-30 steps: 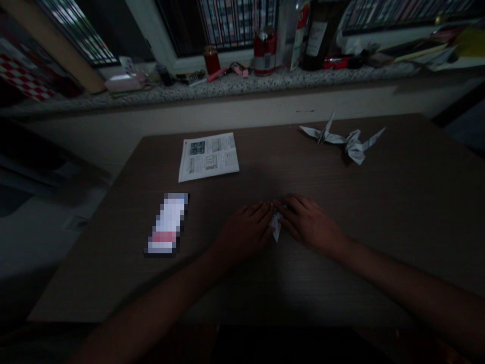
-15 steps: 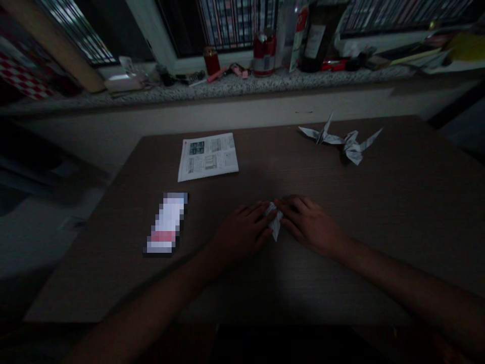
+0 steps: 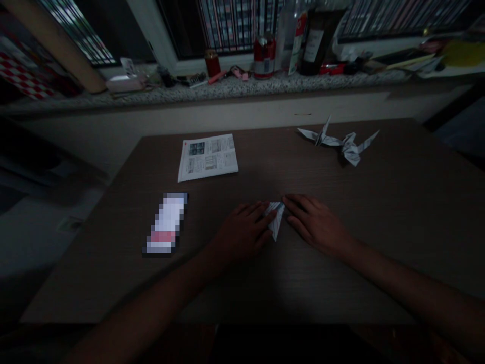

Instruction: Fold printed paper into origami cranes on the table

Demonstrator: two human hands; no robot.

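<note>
A small folded piece of printed paper [image 3: 276, 218] lies on the dark wooden table [image 3: 397, 202], a narrow triangle pointing toward me. My left hand [image 3: 242, 233] rests flat on the table, its fingertips pressing the paper's left edge. My right hand [image 3: 316, 225] lies flat just to the right, fingers stretched out, fingertips close to the paper's top corner. Neither hand grips anything.
Two finished paper cranes [image 3: 343, 142] sit at the table's far right. A printed leaflet [image 3: 208, 157] lies at the far middle, and a blurred-out flat rectangle [image 3: 166, 222] at the left. A stone windowsill [image 3: 227, 88] behind carries a red can [image 3: 264, 56], bottles and clutter.
My right hand has slid a little to the right, off the folded paper, so more of the triangle shows. My left hand stays pressed on its left edge.
</note>
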